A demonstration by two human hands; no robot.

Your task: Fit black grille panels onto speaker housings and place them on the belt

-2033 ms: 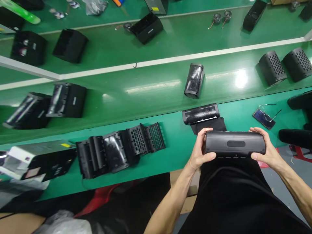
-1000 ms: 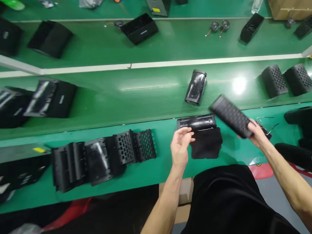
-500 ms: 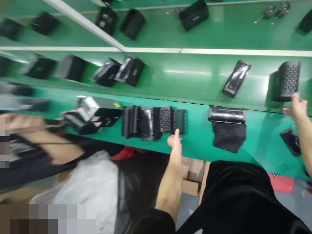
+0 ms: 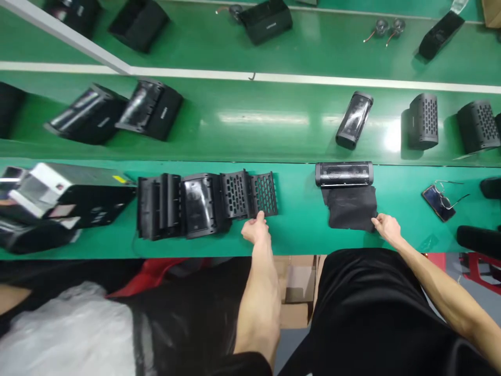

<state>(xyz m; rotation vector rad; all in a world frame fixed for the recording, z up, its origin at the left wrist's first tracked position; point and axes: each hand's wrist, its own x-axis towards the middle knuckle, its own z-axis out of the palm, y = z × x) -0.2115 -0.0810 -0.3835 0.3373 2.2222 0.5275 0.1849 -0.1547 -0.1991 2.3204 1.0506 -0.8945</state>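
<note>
My left hand (image 4: pixel 256 228) is closed on the near edge of a perforated black grille panel (image 4: pixel 265 193), the last in a row of black plastic parts. My right hand (image 4: pixel 386 228) pinches the near right corner of a black cloth (image 4: pixel 352 209) lying flat on the green bench. At the cloth's far edge lies a glossy black speaker housing (image 4: pixel 344 174), lengthwise across my view. To the left of the grille panel stand another grille panel (image 4: pixel 235 194), a glossy black shell (image 4: pixel 198 203) and several dark shells (image 4: pixel 158 206).
Beyond the bench (image 4: pixel 297 230), a green strip carries a black speaker (image 4: pixel 354 120) and grilled housings (image 4: pixel 423 121). Glasses lie over a phone (image 4: pixel 437 202) at the right. A black-and-white box (image 4: pixel 86 193) stands left. Cardboard boxes (image 4: pixel 295 313) sit below the bench edge.
My right hand has left a grilled housing, which stays on the far strip, and now grips the cloth's corner. My left hand remains at the grille panel. The view has swung right.
</note>
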